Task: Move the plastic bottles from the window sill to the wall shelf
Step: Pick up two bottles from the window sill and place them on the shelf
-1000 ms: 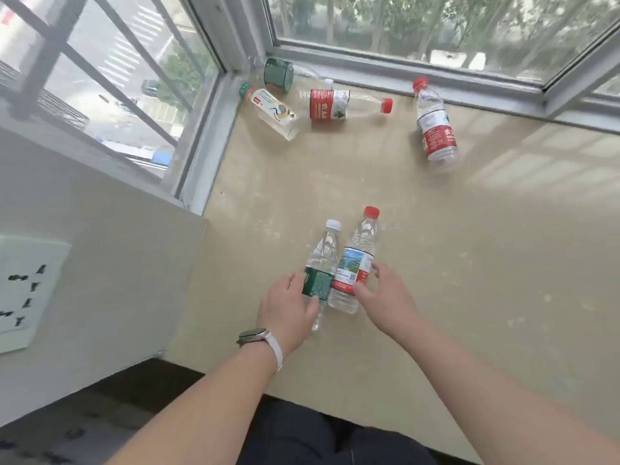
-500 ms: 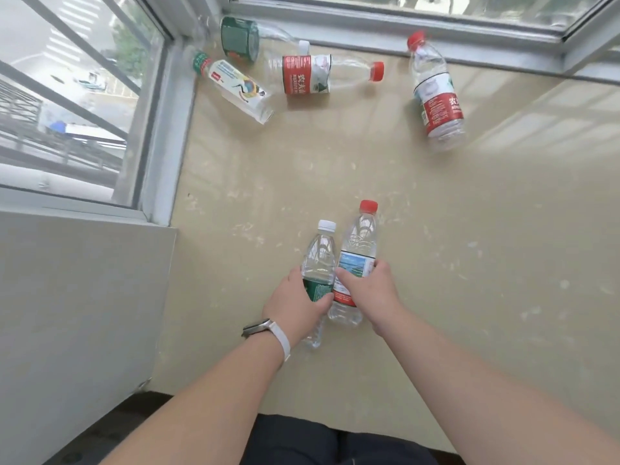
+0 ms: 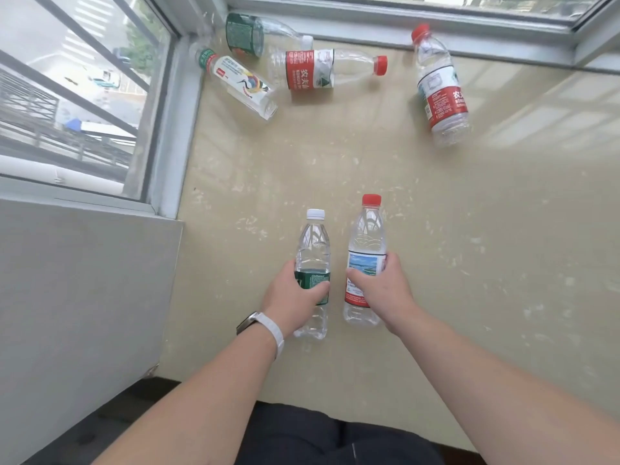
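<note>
My left hand (image 3: 293,297) is wrapped around a clear bottle with a white cap and green label (image 3: 312,250). Beside it, my right hand (image 3: 382,292) grips a taller clear bottle with a red cap and a blue-and-red label (image 3: 366,239). Both bottles are above the near part of the beige window sill (image 3: 469,263), a small gap between them. Further back lie a green-labelled bottle (image 3: 245,35), a white-labelled bottle with a green cap (image 3: 240,83) and a red-labelled bottle (image 3: 322,72). Another red-labelled bottle (image 3: 439,92) lies at the back right.
Window frames (image 3: 174,129) border the sill on the left and along the back. A grey wall face (image 3: 84,297) stands at the near left. The wall shelf is out of view.
Both hands have closed around the two near bottles, which now stand apart from each other instead of touching. The view has moved closer to the sill.
</note>
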`<state>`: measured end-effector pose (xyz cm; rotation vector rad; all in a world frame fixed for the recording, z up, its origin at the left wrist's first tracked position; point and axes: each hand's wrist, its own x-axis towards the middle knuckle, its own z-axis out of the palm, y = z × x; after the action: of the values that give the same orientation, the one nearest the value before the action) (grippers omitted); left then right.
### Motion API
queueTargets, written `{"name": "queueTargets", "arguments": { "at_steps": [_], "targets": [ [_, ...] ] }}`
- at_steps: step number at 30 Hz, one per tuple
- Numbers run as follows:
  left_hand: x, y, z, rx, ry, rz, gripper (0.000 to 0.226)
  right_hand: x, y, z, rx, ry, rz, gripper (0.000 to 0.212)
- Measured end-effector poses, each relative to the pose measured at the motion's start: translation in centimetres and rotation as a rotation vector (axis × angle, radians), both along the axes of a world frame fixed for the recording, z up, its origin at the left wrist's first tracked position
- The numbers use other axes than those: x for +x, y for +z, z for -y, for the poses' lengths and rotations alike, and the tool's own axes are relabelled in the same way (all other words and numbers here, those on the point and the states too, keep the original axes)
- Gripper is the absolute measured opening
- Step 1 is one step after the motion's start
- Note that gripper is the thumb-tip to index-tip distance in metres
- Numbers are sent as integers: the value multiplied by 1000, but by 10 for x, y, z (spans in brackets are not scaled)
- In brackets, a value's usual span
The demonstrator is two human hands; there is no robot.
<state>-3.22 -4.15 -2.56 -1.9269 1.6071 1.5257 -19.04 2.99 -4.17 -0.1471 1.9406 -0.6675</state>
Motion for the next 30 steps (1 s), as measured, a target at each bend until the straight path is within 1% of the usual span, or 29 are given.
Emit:
{"name": "queueTargets", "arguments": {
  "at_steps": [4,8,10,12,19,24,28,30],
  "targets": [
    [4,21,-3,-22,30,-67,36,-11,24,-9,-86,11,14,44],
    [4,56,-4,-81,72,-145,36,-18,55,-20,-162,25,11,46],
    [2,76,-4,-120,85,-191,40,-19,72,-27,-205,20,8,47],
    [-1,95,-7,-162,80,-239,46,-18,91,-36,-256,2,4,46],
    [-7,166,-32,-278,57,-383,55,-16,155,-72,-422,-75,21,42],
    [-12,218,-51,-351,55,-508,62,-18,208,-95,-540,-101,-35,47],
    [-14,259,-60,-399,14,-608,54,-17,256,-114,-643,-132,-94,44],
    [-15,278,-63,-405,5,-665,55,-14,278,-122,-683,-145,-129,45]
  ]
}}
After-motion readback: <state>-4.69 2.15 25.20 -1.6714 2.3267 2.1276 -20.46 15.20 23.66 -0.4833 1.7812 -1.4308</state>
